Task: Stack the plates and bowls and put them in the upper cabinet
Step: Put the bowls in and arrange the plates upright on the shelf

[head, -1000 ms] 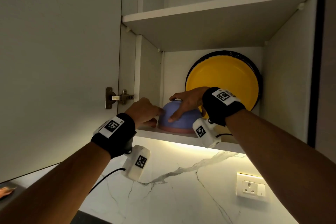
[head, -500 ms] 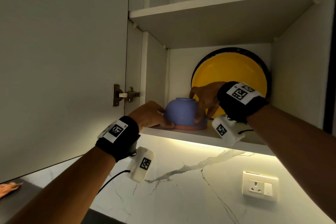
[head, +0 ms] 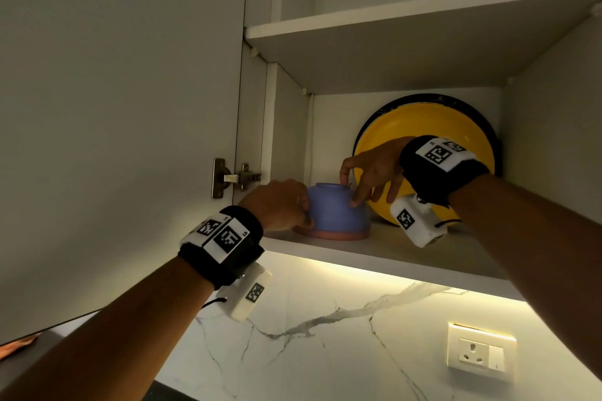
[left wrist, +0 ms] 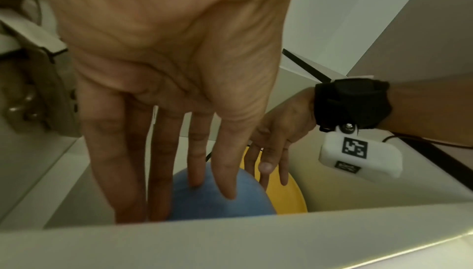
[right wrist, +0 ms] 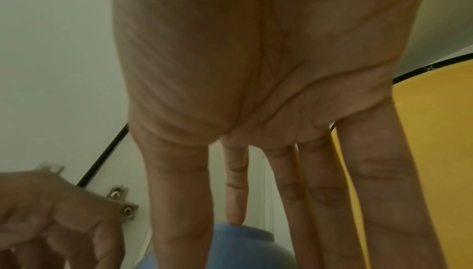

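The blue bowl (head: 337, 208) sits upside down on the lower shelf (head: 407, 254) of the open upper cabinet, stacked over a pinkish bowl (head: 329, 234) whose rim shows beneath it. Your left hand (head: 277, 202) rests against the bowl's left side with straight fingers (left wrist: 225, 172) laid on its wall, not curled round it. Your right hand (head: 374, 172) reaches in from the right, fingers extended: the thumb touches the side of the bowl and the index fingertip (right wrist: 236, 212) touches its upturned base, so neither hand is gripping. Just behind your right hand, a yellow plate (head: 456, 127) stands nearly upright, leaning against the cabinet's back wall in front of a dark plate (head: 374, 120) of which only the edge shows. The cabinet door (head: 114, 107) stands open to your left on its hinge (head: 234, 177). Below the shelf you have a marble wall (head: 325, 335) and a socket (head: 480, 355).
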Demonstrator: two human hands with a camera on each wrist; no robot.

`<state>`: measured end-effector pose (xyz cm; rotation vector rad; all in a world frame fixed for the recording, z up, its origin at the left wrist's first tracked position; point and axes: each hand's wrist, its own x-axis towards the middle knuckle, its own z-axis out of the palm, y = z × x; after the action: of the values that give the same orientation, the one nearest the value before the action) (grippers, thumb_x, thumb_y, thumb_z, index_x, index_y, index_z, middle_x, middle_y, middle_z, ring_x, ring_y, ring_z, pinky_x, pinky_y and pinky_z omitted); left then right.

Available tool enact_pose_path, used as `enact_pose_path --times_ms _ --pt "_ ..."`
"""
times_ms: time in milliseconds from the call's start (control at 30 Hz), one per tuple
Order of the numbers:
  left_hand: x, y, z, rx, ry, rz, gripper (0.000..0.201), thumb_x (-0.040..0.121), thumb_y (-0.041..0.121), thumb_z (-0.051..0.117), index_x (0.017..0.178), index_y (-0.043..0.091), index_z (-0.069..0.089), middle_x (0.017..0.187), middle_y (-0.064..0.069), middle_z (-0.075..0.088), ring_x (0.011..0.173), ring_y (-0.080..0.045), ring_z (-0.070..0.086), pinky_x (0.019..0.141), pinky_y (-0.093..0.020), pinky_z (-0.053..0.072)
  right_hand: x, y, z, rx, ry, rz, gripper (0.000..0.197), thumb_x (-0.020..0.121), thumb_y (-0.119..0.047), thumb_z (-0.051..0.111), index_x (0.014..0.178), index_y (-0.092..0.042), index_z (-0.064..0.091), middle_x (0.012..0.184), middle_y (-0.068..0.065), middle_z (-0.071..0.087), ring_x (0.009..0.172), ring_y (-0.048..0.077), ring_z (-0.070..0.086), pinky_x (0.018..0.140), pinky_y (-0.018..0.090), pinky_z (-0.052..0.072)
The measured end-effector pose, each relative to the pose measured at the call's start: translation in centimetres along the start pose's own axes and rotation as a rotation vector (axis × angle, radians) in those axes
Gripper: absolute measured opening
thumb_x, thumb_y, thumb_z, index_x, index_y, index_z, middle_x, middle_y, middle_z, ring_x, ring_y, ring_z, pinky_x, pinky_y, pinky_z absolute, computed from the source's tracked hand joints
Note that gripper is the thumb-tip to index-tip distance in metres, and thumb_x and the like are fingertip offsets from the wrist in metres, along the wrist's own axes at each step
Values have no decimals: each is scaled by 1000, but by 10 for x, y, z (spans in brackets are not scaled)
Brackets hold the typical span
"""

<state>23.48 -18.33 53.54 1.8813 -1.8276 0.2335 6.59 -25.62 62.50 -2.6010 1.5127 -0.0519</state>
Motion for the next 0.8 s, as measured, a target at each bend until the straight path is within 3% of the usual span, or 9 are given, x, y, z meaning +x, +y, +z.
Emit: enact_pose_path --times_ms 67,200,267,333,433,500,633,733,800 --pt "1 4 -2 29 -14 6 32 83 36 71 108 17 67 120 -2 60 104 -25 61 95 -36 49 -1 0 -5 -18 -5 6 53 83 -24 77 129 -27 51 123 13 62 115 28 61 95 44 53" --pt "9 6 -4 78 -39 -18 42 84 36 70 118 12 65 123 -8 62 108 -27 62 97 -37 49 0 -3 -8 -123 -14 5 54 88 -23 71 137 -32 49 131 4 57 120 26 59 96 42 52" --pt "13 5 -2 96 -56 -39 44 84 34 70 122 13 63 127 -8 61 112 -28 60 97 -36 48 3 -2 -8 -202 -29 -16 60 93 -16 64 146 -31 40 142 6 49 127 28 52 83 28 56" --pt "18 4 -1 115 -61 -54 47 83 34 70 124 13 62 127 -8 61 113 -28 60 95 -35 48 5 -2 -7 -252 -27 -56 61 93 -10 62 147 -27 39 146 8 44 132 29 46 65 14 51" --pt "24 1 -1 130 -74 -70 47 83 33 68 124 12 62 125 -8 63 111 -28 61 95 -36 49 14 -3 -5 -313 -31 -91 65 96 -6 58 152 -22 29 151 5 37 136 27 41 54 3 45" --pt "28 0 0 141 -102 -75 42 85 32 66 121 11 64 122 -9 65 109 -28 62 94 -37 50 21 -2 -4 -311 -34 -60 66 98 -7 55 154 -24 24 150 7 39 136 26 41 45 3 44" --pt "37 1 3 186 -134 -87 41 89 34 62 120 7 64 120 -13 66 108 -31 62 93 -37 49 38 4 -4 -202 -7 -124 61 89 -2 64 144 -19 46 141 19 52 125 34 55 64 13 51" --pt "41 1 6 214 -126 -86 44 91 35 60 124 6 62 123 -14 64 111 -32 61 93 -36 47 41 1 -2 -194 -70 -67 68 96 -1 53 153 -22 25 152 13 37 136 31 43 60 12 48" --pt "42 -1 5 217 -126 -78 43 90 34 61 122 6 63 120 -14 65 110 -32 62 90 -35 47 38 -3 -2 -174 -103 -47 73 98 2 47 156 -22 10 157 12 27 142 28 33 72 14 50"
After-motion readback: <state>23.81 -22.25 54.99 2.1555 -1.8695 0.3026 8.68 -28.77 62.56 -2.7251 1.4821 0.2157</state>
